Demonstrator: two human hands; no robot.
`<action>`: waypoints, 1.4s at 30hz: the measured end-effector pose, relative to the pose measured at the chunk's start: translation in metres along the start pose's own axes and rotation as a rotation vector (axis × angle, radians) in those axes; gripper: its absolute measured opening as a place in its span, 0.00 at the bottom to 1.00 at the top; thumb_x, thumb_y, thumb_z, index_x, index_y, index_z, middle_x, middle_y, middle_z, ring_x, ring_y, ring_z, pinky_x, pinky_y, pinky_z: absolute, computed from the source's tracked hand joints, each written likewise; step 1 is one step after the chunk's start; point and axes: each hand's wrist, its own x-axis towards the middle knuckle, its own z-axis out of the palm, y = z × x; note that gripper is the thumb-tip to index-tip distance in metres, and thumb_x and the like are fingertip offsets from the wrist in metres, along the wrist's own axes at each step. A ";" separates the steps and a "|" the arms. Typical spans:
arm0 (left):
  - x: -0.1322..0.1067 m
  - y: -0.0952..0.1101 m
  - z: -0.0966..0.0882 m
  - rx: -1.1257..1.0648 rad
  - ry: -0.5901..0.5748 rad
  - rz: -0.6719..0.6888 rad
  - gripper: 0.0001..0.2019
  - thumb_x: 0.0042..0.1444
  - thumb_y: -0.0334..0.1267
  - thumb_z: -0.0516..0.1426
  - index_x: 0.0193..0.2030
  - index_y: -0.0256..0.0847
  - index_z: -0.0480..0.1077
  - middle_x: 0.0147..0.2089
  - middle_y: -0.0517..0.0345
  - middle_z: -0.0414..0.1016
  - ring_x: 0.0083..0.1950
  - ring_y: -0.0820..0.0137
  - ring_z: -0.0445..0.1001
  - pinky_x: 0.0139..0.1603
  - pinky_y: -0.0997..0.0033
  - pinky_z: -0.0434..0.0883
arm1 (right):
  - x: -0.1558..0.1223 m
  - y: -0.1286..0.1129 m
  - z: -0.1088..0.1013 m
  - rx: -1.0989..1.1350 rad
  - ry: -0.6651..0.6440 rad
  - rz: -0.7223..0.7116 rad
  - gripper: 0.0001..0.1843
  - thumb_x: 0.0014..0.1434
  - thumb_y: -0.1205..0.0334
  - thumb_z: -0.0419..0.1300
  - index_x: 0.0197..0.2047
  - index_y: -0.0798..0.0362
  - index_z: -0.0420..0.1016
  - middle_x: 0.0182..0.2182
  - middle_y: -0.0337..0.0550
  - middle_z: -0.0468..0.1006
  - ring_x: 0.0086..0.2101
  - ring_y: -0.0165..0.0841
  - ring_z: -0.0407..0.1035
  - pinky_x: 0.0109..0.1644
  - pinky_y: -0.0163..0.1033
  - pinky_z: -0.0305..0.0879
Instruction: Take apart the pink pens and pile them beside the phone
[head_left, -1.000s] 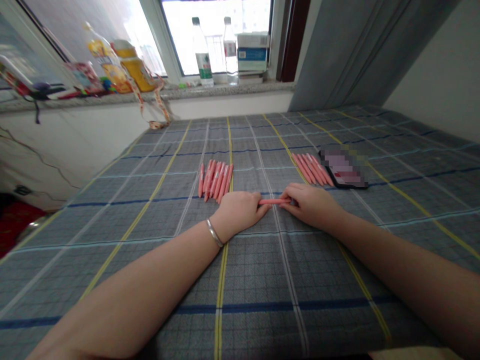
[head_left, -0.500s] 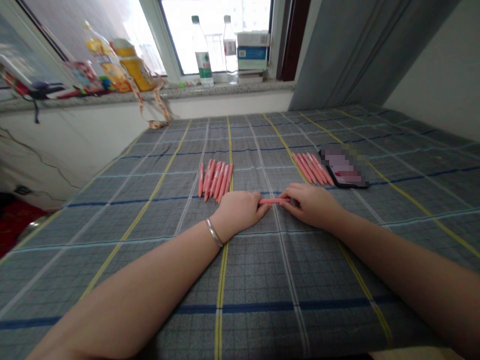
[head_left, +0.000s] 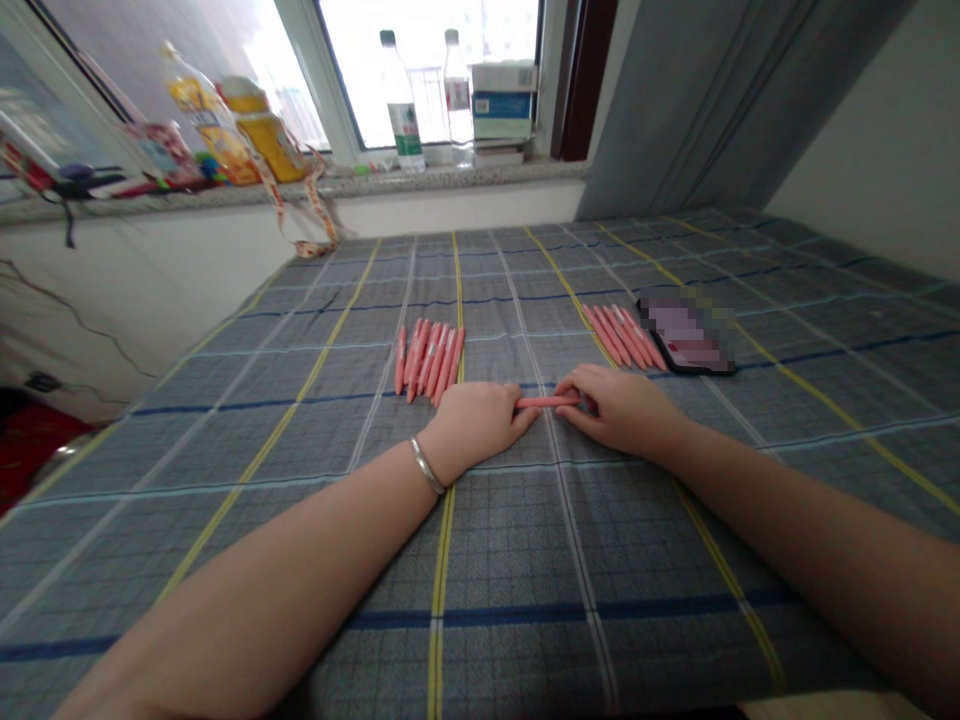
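Note:
A slim pink pen (head_left: 541, 402) lies level between my two hands, just above or on the checked cloth. My left hand (head_left: 478, 425), with a silver bangle on the wrist, is closed around the pen's left end, which its fingers hide. At the other end, my right hand (head_left: 626, 412) pinches the pen between thumb and fingers. Beyond my left hand lies a row of several pink pens (head_left: 430, 360), side by side. Another group of pink pens (head_left: 624, 337) lies past my right hand, next to a black-edged phone (head_left: 686, 338) with a partly blurred screen.
A grey checked cloth (head_left: 300, 560) covers the wide surface. On the windowsill (head_left: 367, 182) at the back stand clear bottles (head_left: 406, 125), stacked boxes (head_left: 504, 105) and a yellow cup (head_left: 274, 140). A patterned strap (head_left: 319, 215) hangs over the sill. A grey curtain (head_left: 675, 110) hangs at right.
Hardly anything differs. The right fingers have shifted slightly at the pen's end, while the left hand keeps its hold. Both groups of pens lie as before.

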 end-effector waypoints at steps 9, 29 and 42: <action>0.000 0.001 -0.001 -0.008 -0.016 -0.016 0.29 0.58 0.57 0.38 0.38 0.38 0.72 0.30 0.50 0.74 0.32 0.64 0.73 0.30 0.69 0.65 | 0.001 0.001 0.001 0.003 -0.011 -0.016 0.10 0.59 0.56 0.52 0.34 0.52 0.70 0.32 0.42 0.73 0.32 0.31 0.66 0.32 0.35 0.56; 0.001 0.001 -0.001 -0.014 -0.021 -0.018 0.29 0.58 0.57 0.39 0.37 0.38 0.72 0.31 0.50 0.74 0.33 0.64 0.73 0.31 0.69 0.65 | 0.001 0.002 0.002 0.004 -0.029 -0.022 0.12 0.60 0.55 0.50 0.35 0.52 0.72 0.33 0.42 0.73 0.33 0.32 0.67 0.34 0.35 0.57; 0.000 0.000 -0.001 -0.001 -0.001 0.009 0.27 0.59 0.56 0.39 0.37 0.40 0.71 0.31 0.51 0.74 0.32 0.63 0.73 0.30 0.68 0.66 | 0.001 0.000 0.002 0.009 -0.003 0.016 0.09 0.56 0.57 0.54 0.37 0.52 0.68 0.33 0.41 0.73 0.31 0.31 0.66 0.31 0.35 0.56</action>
